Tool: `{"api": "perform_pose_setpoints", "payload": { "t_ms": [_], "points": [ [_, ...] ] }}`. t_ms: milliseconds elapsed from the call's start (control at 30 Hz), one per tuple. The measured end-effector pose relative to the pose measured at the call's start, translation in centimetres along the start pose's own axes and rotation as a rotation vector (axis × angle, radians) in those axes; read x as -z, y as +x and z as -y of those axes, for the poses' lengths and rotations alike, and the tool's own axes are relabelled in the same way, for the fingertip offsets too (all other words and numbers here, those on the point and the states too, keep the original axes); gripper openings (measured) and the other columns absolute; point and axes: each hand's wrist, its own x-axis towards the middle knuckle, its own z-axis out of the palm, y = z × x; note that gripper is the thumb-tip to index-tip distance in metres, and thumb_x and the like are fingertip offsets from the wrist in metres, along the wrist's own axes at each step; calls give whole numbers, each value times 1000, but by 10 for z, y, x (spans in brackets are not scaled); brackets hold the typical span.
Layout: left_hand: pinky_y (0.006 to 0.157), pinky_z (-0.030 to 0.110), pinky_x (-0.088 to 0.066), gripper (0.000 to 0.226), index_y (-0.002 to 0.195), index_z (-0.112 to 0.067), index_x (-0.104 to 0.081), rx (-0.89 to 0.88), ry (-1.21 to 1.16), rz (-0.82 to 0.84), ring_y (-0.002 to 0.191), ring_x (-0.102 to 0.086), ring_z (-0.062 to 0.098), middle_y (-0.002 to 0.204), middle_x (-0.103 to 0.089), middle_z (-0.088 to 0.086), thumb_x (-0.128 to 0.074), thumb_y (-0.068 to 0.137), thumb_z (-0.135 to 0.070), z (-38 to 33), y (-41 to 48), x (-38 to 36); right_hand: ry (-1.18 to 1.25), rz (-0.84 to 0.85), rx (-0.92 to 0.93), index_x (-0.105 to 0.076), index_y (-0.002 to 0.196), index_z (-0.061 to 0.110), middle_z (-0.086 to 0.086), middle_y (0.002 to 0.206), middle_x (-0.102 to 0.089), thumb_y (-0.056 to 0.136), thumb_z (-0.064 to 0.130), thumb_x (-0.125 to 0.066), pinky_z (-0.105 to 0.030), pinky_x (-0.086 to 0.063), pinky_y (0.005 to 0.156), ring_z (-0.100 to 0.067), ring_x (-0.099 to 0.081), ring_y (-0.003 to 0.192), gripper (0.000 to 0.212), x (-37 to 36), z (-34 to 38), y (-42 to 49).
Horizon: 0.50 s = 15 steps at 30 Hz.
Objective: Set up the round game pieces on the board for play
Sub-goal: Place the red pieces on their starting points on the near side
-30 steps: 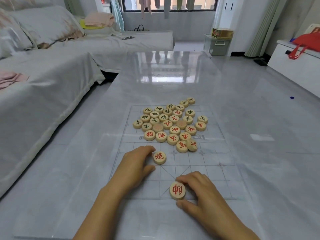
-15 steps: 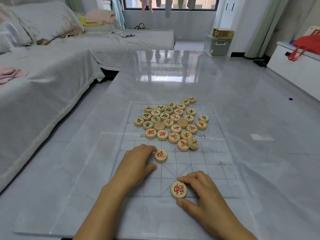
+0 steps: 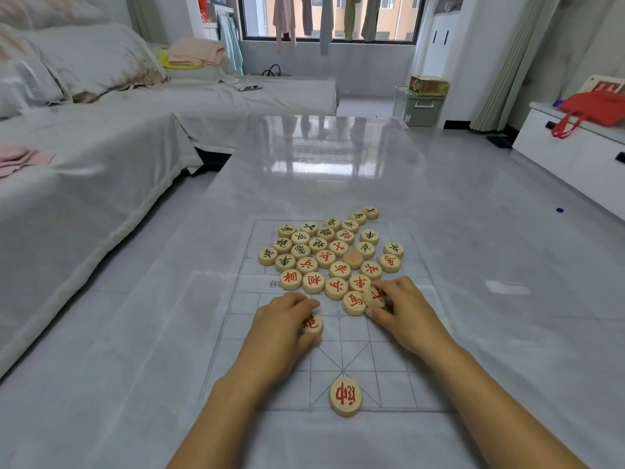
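Fingers (image 3: 380,285) around tilted piece (image 3: 373,297)

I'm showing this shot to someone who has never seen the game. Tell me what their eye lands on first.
First, the heap of round wooden pieces, marked in red or dark green, crowded on the far half of the clear board on the glossy grey table. Next, one large red-marked piece alone at the near edge. Then the hands: the left hand over a red-marked piece, the right hand pinching a tilted piece at the heap's near edge.
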Motion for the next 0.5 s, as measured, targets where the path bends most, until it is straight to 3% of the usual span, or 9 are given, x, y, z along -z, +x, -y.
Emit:
{"api": "perform_pose_setpoints", "payload": {
  "t_ms": [167,300,367,500],
  "points": [
    [98,30,-36,36,129,-25,-49,61,14,-96,116,-47,17,131,-50,-5,-47,93,-27,4,13,-5,-14,39,22,-43,132,26,4,116,-42,87,32,-57,-18,-34,82,-9,-44,100,48,8,-11,-22],
    [99,32,-39,40,129,-24,-47,128,-71,-140,117,-47,18,130,-51,-3,-54,89,-24,-1,19,-5,50,104,36,-40,133,29,11,115,-39,84,38,-60,-18,-34,95,-6,-40,109,55,8,-20,-55],
    [98,35,-42,42,129,-22,-48,172,-142,-159,116,-48,18,128,-52,-2,-56,88,-27,-1,20,-5,71,35,26,-41,130,30,14,115,-39,81,44,-62,-22,-35,99,-5,-39,112,55,1,-21,-63],
    [96,37,-44,39,126,-20,-51,261,-161,-230,112,-51,20,125,-55,2,-58,87,-25,10,20,-2,57,-94,59,-49,117,31,13,108,-41,82,44,-60,-22,-33,92,-6,-39,105,39,-9,-20,-68]
  ]
}}
